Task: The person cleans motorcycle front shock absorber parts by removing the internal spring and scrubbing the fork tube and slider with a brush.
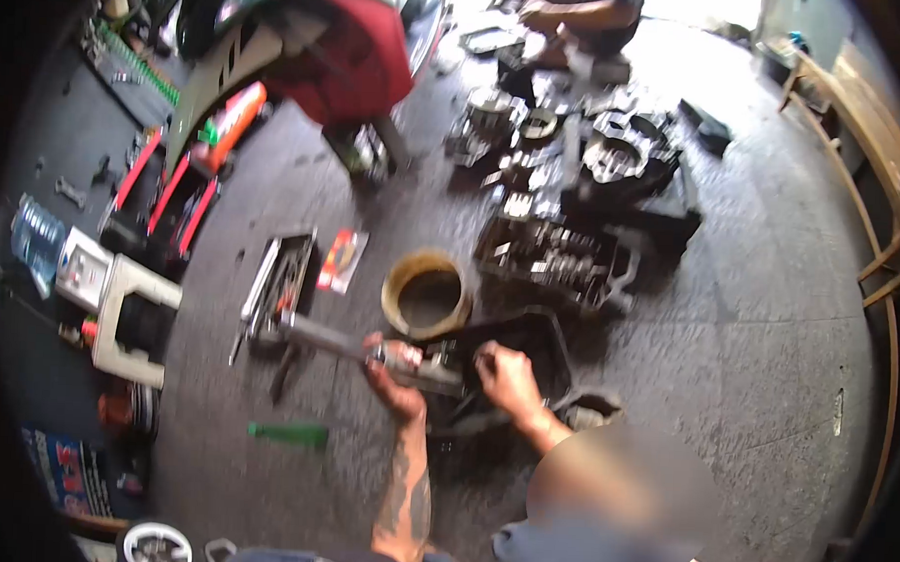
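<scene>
My left hand (pixel 399 383) is wrapped round a long metal tube with a wider cast end (pixel 324 336), which looks like a motorcycle fork leg. Its slim end points left and its thick end lies over a black tray (pixel 557 349). Close to that thick end, above the tray, my right hand (pixel 509 377) has its fingers pinched together. Whatever sits between them is too small and blurred to name. A yellowish ring-shaped container (pixel 395 294) stands just beyond both hands.
An open toolbox (pixel 297 266), a red packet (pixel 343 260) and a green bottle-shaped piece (pixel 291 433) lie to the left. Dismantled engine parts (pixel 560 260) spread ahead. A red-and-white motorcycle (pixel 354 55) stands upper left; another person (pixel 588 13) sits at the back. A wooden bench (pixel 851 146) lines the right.
</scene>
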Available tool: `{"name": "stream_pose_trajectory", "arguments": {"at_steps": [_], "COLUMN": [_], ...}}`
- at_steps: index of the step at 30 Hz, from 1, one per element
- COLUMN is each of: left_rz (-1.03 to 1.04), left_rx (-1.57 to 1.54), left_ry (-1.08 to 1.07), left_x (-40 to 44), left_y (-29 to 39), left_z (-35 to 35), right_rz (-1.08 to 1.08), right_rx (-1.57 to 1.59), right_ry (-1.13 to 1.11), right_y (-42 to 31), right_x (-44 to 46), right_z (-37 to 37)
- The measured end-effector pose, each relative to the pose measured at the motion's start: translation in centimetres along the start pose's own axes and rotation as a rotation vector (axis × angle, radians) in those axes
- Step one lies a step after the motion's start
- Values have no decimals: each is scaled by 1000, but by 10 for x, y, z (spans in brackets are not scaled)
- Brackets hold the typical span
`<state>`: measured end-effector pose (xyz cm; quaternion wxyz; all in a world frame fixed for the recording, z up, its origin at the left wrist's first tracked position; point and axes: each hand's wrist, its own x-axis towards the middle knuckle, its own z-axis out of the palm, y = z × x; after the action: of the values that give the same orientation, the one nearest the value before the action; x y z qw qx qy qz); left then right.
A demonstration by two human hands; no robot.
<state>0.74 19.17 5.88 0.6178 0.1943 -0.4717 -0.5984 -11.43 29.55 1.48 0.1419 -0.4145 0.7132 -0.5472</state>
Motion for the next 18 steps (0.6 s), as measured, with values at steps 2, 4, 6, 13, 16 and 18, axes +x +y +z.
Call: {"name": "stream_pose_trajectory", "arguments": {"at_steps": [2, 4, 6, 13, 16, 18], "left_rz": [-19, -44, -57, -35, -12, -21], "left_rx": [-13, -37, -37, 47, 69, 63], "left_ry": [-20, -30, -30, 40, -1, 21], "left_x": [-1, -2, -2, -6, -6, -9], "left_y": [2, 5, 8, 9, 9, 8], "left_z": [0, 3, 6, 10, 10, 6], "right_rz": [-35, 30, 157, 210, 287, 166], "right_rx": [-42, -155, -77, 21, 81, -69], "right_ry": [53, -17, -26, -153, -113, -187], "right_y": [10, 27, 7, 5, 7, 19], "right_x": [8, 12, 21, 12, 13, 16], "right_z": [6, 12, -3, 7, 8, 14]}}
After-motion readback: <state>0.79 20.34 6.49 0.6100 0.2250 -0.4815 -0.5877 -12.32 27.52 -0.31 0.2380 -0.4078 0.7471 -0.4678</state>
